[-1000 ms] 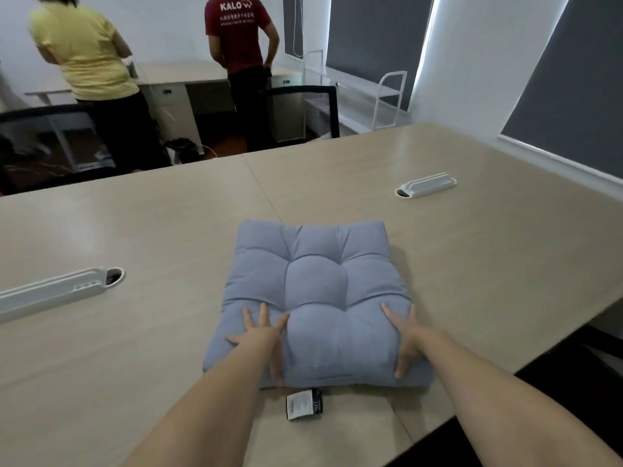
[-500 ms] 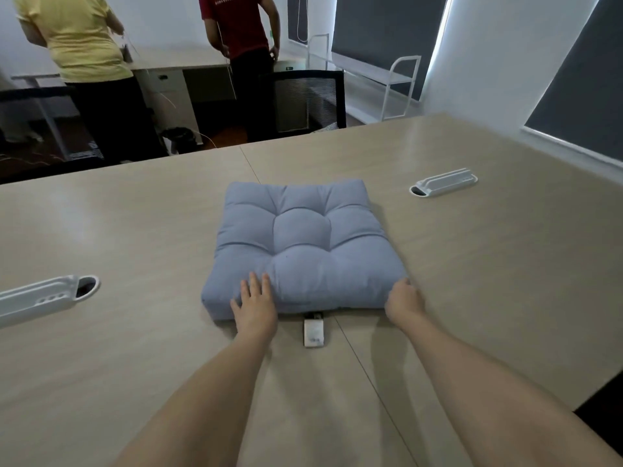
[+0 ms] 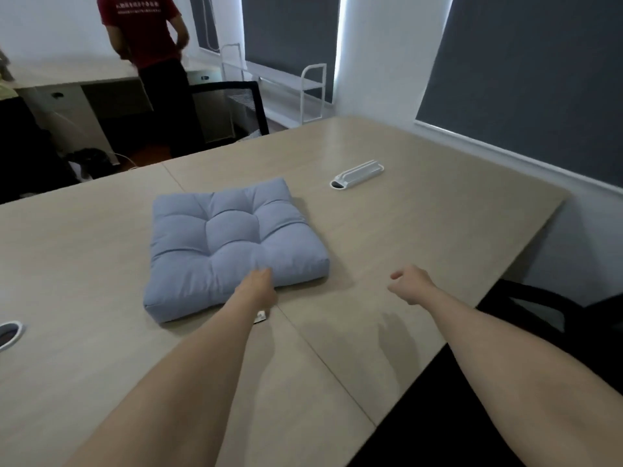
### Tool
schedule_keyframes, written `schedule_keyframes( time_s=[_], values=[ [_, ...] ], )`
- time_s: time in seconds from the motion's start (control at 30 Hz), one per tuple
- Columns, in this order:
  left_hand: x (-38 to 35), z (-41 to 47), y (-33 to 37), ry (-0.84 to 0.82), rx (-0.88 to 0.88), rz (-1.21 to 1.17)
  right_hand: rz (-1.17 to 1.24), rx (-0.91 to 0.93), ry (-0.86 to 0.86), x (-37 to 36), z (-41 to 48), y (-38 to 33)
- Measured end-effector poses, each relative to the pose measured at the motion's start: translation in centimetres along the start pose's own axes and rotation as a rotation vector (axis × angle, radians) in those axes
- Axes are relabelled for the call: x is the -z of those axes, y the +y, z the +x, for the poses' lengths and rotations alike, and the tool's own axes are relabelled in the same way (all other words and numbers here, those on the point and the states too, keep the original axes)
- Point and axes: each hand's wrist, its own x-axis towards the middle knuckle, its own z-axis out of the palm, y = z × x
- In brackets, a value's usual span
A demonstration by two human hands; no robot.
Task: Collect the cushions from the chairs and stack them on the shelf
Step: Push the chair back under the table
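Two hands, both bare. Left hand [image 3: 258, 286]: at the near edge of the cushion [image 3: 232, 242], fingers hidden behind the wrist, so whether it pinches the fabric cannot be told. Right hand [image 3: 409, 281]: apart from the cushion to its right, loosely curled, holding nothing, above bare table [image 3: 421, 224].

One cushion: blue-grey, tufted, lying flat mid-table, a small tag [image 3: 260, 316] showing at its near edge beside the left wrist.

Risk: a one-handed lift would likely let the soft pad fold and sag, or drag and slide away; the tag could snag.

Edges and room: table's right edge close beside the right forearm, a dark chair [image 3: 539, 311] below it. White cable tray [image 3: 357, 173] beyond the cushion, well apart. White shelf [image 3: 286, 85] stands by the far wall; a person in red [image 3: 145, 28] and a black chair [image 3: 232, 106] stand near that route.
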Motion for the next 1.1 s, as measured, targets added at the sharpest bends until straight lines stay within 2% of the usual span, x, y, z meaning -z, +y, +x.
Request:
schedule_keyframes(
  time_s=[0.2,0.4,0.5,0.67,0.73,0.87,1.0,1.1],
  values=[
    [-0.9,-2.8,12.1,0.049,-0.285,0.049,0.092,-0.14,0.142,9.1,-4.5,10.5],
    [-5.7,-9.1,25.8,0.018,-0.499,0.045,0.163,-0.3,0.27,18.9,-11.7,23.5],
    [-9.2,-13.2,32.6,-0.029,-0.607,0.051,0.198,-0.354,0.4,22.9,-15.6,30.2],
    [-14.8,-20.3,43.4,-0.176,-0.765,0.068,0.206,-0.334,0.703,28.5,-21.2,40.3],
    [-17.3,-23.3,47.4,-0.228,-0.814,0.048,0.206,-0.417,0.786,30.7,-22.8,44.4],
    [-21.2,-27.9,52.8,-0.314,-0.884,0.034,0.256,-0.629,0.663,32.5,-23.9,50.9],
    [-24.4,-30.4,55.6,-0.331,-0.894,0.016,0.47,-0.57,0.541,31.2,-22.5,53.4],
    [-25.8,-30.9,56.7,-0.341,-0.886,0.019,0.538,-0.542,0.576,30.4,-21.5,54.1]
  ],
)
